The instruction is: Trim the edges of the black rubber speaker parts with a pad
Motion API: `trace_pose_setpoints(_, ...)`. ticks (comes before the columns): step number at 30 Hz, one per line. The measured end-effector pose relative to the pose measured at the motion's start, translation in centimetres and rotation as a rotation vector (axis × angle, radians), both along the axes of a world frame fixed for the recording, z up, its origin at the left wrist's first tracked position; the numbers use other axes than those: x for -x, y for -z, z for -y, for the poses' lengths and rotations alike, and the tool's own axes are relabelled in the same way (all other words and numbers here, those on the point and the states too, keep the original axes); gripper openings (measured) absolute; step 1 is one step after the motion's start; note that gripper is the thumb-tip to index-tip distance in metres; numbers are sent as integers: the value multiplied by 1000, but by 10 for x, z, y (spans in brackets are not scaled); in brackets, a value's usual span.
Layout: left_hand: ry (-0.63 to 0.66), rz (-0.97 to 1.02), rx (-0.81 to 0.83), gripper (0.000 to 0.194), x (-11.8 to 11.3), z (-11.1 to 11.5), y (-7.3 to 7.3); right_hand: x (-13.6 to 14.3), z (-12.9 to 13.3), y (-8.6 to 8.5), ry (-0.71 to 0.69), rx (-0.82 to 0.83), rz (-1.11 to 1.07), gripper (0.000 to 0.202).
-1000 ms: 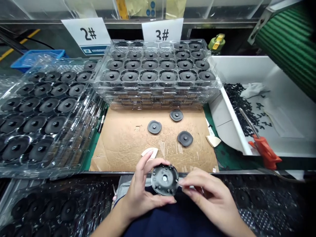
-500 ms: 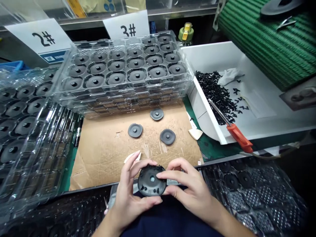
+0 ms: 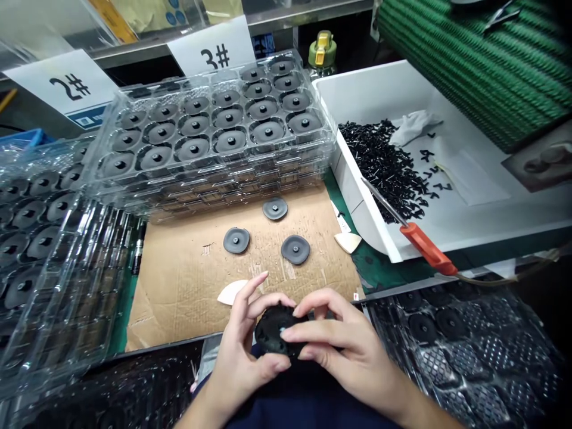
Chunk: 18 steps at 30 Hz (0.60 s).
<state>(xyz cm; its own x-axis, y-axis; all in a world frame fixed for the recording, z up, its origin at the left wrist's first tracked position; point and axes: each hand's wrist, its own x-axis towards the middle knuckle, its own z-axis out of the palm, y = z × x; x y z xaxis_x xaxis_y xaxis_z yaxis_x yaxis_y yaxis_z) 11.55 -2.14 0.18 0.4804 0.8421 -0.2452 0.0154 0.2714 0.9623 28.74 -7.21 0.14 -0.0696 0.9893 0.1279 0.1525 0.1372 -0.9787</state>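
Apparently for steadiness, the left hand (image 3: 243,342) curled round the rim of a dark, rounded plastic disc (image 3: 267,335) at six o'clock, thumb below and fingers above, which left its face accessible to the right hand (image 3: 351,342). That hand's fingers were bunched nearly together at the disc's three o'clock side; whether they pinched anything, I couldn't tell. Three loose grey plastic discs (image 3: 295,249) lay toward twelve on flat brown cardboard (image 3: 174,292), probably for easy reach, as did a white plastic bin (image 3: 372,226) at two o'clock.

Black disc (image 3: 269,332); brown cardboard (image 3: 176,298); white bin (image 3: 388,83); orange handle (image 3: 426,247)
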Motion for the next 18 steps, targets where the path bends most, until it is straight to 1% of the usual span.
trace_pose_setpoints(5,5,0,5,84,0,1,0,1,0,-3,51,43,-22,18)
trace_pose_setpoints(9,8,13,3,84,0,2,0,1,1,-3,36,53,-14,19)
trace_pose_setpoints(11,10,13,2,85,2,1,2,1,1,-2,23,23,28,21)
trace_pose_setpoints(13,38,-7,4,83,4,0,5,3,-1,0,39,-59,99,21)
trace_pose_setpoints(14,77,-24,4,79,5,-2,7,4,-2,0,59,-112,134,20)
trace_pose_setpoints(15,144,-51,-4,73,7,-4,7,6,-3,0,86,-153,165,19)
trace_pose_setpoints(16,232,-92,-29,66,10,-7,7,7,-4,0,109,-158,178,19)
trace_pose_setpoints(18,441,-198,-156,55,16,-13,4,6,-4,2,137,-46,156,22)
